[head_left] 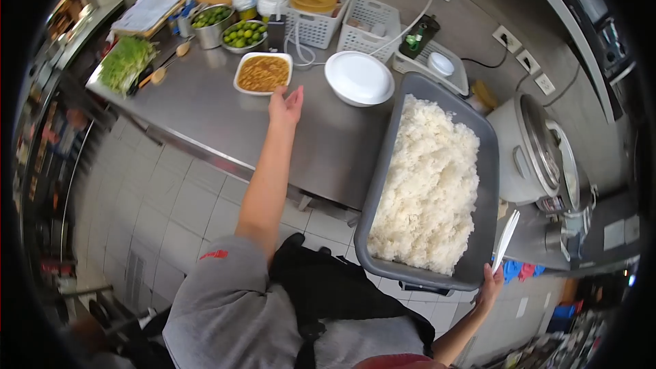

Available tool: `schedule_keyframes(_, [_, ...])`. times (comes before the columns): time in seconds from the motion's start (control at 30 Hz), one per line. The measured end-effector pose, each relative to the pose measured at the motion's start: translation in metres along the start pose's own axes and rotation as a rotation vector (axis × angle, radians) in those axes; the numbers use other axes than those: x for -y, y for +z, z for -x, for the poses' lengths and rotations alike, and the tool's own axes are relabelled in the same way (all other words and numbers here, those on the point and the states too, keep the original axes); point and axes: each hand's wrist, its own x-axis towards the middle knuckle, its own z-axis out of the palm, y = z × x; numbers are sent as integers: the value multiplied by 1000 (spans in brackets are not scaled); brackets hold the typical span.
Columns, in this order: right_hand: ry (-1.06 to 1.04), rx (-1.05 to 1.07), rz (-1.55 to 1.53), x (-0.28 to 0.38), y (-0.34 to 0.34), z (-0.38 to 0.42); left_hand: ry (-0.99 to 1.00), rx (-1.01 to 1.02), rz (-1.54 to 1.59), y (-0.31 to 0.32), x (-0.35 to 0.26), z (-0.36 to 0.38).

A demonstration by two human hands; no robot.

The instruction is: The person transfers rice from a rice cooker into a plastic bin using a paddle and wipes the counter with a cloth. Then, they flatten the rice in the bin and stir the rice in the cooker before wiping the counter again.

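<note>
My left hand (288, 105) reaches over the steel counter, fingers stretched out and apart, with nothing in it. Its fingertips are right by the near edge of a white square bowl (263, 74) of brown chopped food in sauce. To the right of that hand stands a round white foam bowl with a lid (359, 77). My right hand (488, 289) is closed around the lower end of a long white flat utensil (506, 239), close to the near right corner of a big grey tub (379, 184). Cooked white rice (427, 191) is heaped inside the tub.
Behind the bowls are green limes (244, 34) in metal bowls and white plastic baskets (369, 24). Shredded greens (124, 61) lie at the counter's left end. A large rice cooker (523, 154) stands right of the tub. A white cable (410, 27) crosses the back.
</note>
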Motion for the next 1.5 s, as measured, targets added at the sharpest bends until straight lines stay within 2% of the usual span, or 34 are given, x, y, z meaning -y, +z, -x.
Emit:
schedule_keyframes(0.1, [-27, -84, 179, 5, 5, 4, 555, 427, -1017, 17, 50, 40])
schedule_keyframes(0.17, [-27, -95, 205, 6, 7, 2, 1263, 860, -1707, 39, 82, 49])
schedule_keyframes(0.2, [-12, -109, 196, 7, 8, 2, 1307, 983, -1981, 46, 104, 42])
schedule_keyframes(0.27, [7, -122, 181, 6, 10, 2, 1128, 1015, -2472, 63, 138, 46])
schedule_keyframes(0.33, [-17, -130, 166, 5, 12, 1, 1174, 938, -2738, 65, 173, 17])
schedule_keyframes(0.4, [-31, -125, 152, 6, 16, 1, 1128, 842, -2901, 71, 187, 13])
schedule_keyframes(0.5, [-34, -110, 139, 10, 16, 1, 939, 721, -2992, 72, 194, 6])
schedule_keyframes(0.67, [-46, -120, 174, 18, 20, 4, 1131, 709, -2926, 58, 189, -3])
schedule_keyframes(0.77, [-16, -144, 276, -1, 0, -3, 1154, 761, -2936, 57, 180, -12])
schedule_keyframes(0.83, [-26, -217, 249, 9, 13, 0, 1185, 754, -2888, 61, 166, -4])
schedule_keyframes(0.97, [-25, -269, 258, 13, 13, -3, 1089, 722, -3061, 68, 146, 3])
schedule_keyframes(1.07, [2, -289, 189, 7, 14, -6, 1184, 741, -3023, 63, 134, -4])
schedule_keyframes(1.13, [49, -312, 275, 19, 16, -3, 1159, 853, -3005, 63, 128, -2])
schedule_keyframes(1.2, [32, -390, 220, 21, 23, -2, 1052, 820, -3034, 65, 128, 13])
schedule_keyframes(1.3, [-23, -387, 227, 15, 22, -5, 1162, 1010, -2938, 59, 121, 26])
schedule_keyframes(1.47, [52, -386, 207, 12, 24, -11, 1226, 1224, -2672, 53, 106, 34])
schedule_keyframes(1.5, [52, -377, 186, 15, 25, -10, 1233, 1349, -2597, 57, 97, 29])
